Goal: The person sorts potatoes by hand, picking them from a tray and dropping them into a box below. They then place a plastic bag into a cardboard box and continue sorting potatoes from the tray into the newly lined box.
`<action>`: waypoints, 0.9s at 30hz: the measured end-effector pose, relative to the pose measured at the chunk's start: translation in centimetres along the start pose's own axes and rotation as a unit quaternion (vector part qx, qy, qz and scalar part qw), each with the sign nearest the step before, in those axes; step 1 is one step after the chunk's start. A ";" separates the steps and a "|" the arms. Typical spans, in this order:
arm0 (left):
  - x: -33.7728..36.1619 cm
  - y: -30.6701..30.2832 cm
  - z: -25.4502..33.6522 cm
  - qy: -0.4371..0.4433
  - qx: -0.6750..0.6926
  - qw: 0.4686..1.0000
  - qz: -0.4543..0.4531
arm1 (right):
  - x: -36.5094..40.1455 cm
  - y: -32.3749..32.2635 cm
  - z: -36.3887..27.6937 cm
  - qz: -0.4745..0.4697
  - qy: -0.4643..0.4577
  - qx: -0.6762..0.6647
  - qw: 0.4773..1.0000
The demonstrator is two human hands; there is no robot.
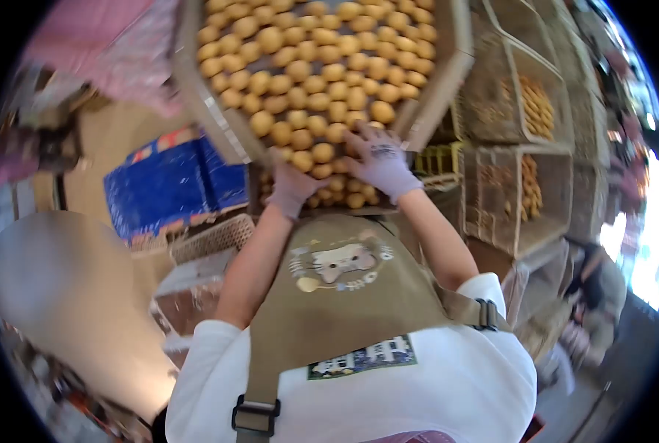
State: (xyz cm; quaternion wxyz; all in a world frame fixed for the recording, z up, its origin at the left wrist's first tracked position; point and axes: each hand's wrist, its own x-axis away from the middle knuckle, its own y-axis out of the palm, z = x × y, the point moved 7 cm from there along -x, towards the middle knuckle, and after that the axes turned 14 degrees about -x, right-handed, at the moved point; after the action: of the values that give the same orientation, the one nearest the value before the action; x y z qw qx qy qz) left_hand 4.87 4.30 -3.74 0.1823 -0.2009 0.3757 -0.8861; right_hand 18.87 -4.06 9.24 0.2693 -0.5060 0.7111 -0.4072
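Note:
Round yellow-orange fruits (307, 70) cover a sorting table (439, 88) with raised edges that narrows toward me. My left hand (292, 184), in a pale glove, is at the left side of the narrow mouth, thumb apart from the fingers and touching fruits. Opposite it, my right hand (381, 161), gloved too, lies over fruits with its fingers spread. Between and below both hands, more fruits sit in a container (377, 210) against my apron (337, 288). The fruits' exact kind cannot be made out.
Clear-sided crates (518, 196) with yellow fruits are stacked at the right. On the left are a blue plastic-covered bundle (171, 184), a white basket (215, 240) and a large blurred rounded surface (60, 288). A person (595, 303) is at the far right.

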 end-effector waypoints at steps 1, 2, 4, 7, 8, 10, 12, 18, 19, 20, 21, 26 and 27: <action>0.3 -0.3 0.1 -0.055 0.380 0.923 -0.027 | -0.3 0.5 0.4 -0.026 -0.001 0.016 1.000; 0.7 -0.6 0.3 -0.120 0.588 0.799 -0.026 | -1.1 0.5 1.0 -0.112 0.104 -0.112 0.982; 1.1 -0.4 -0.8 -0.089 0.332 0.938 -0.034 | -1.5 -2.1 -0.5 0.088 -0.019 0.069 0.994; 1.1 1.5 -1.4 -0.076 0.278 0.955 -0.067 | -2.3 0.5 2.7 -0.114 0.060 0.024 0.991; 0.9 2.7 -2.4 -0.174 0.477 0.860 -0.048 | -2.8 0.2 3.2 -0.067 0.073 0.033 0.995; 0.7 3.1 -0.6 -0.335 0.781 0.527 -0.002 | -4.1 -1.3 2.2 0.027 0.098 0.053 0.993; -0.1 2.6 -0.3 -0.288 0.843 0.454 -0.004 | -3.4 1.8 1.9 -0.146 0.134 0.076 0.977; -1.8 -2.0 2.2 -0.196 0.881 0.428 -0.052 | -3.0 2.5 2.4 -0.143 0.087 0.080 0.983; -3.3 -1.4 0.4 -0.155 0.791 0.590 -0.042 | -3.2 2.4 2.6 -0.143 0.081 0.082 0.983; -3.7 -0.3 -0.9 -0.169 0.770 0.612 -0.059 | -3.3 2.4 2.9 -0.144 0.077 0.084 0.983; -4.2 0.8 -2.1 -0.182 0.749 0.633 -0.078 | -3.4 1.9 2.6 -0.141 0.068 0.101 0.983; -2.7 -1.8 2.0 -0.354 0.845 0.392 -0.079 | -5.6 2.8 -2.4 0.044 -0.096 0.084 0.991; -3.1 -0.8 1.1 -0.332 0.853 0.392 -0.094 | -5.6 4.3 -3.5 0.034 -0.120 0.063 0.990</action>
State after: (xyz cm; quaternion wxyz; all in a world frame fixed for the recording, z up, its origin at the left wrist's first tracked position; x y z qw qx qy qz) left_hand 7.88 5.62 -3.13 0.2843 -0.2529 -0.6879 -0.6180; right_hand 15.86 3.00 7.23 0.3980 -0.5086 0.6633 -0.3780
